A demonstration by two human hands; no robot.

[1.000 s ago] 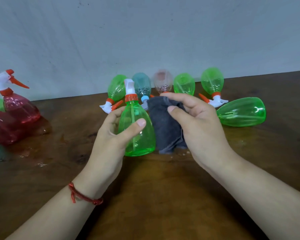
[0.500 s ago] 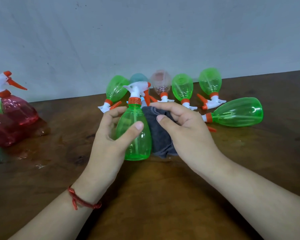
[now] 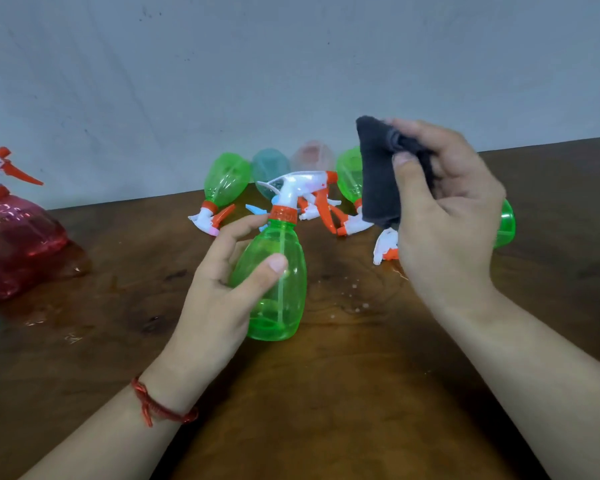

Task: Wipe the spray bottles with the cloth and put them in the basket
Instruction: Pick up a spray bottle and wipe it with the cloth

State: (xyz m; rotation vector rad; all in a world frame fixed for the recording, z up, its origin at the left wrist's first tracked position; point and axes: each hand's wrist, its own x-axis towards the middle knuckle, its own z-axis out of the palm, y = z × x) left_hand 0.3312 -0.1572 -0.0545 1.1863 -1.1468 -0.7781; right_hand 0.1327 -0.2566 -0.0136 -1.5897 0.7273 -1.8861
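A green spray bottle (image 3: pixel 284 292) with a white and orange trigger head stands upright on the brown wooden table (image 3: pixel 326 410). My left hand (image 3: pixel 222 296) grips its body from the left, thumb across the front. My right hand (image 3: pixel 444 216) is raised to the right of the bottle and pinches a dark grey cloth (image 3: pixel 380 181), which hangs clear of the bottle. Behind lie several more bottles on their sides: a green one (image 3: pixel 226 181), a blue one (image 3: pixel 269 168), a pink one (image 3: pixel 312 155), and a green one (image 3: pixel 506 223) partly hidden by my right hand. No basket is in view.
Red spray bottles (image 3: pixel 25 233) sit at the left edge on a wet patch of table. Water drops (image 3: pixel 354 299) speckle the wood right of the held bottle. A pale wall (image 3: pixel 291 81) runs along the table's far edge.
My right hand has lifted the cloth up and to the right, off the green bottle. The bottle's trigger head has turned to point right, still in my left hand.
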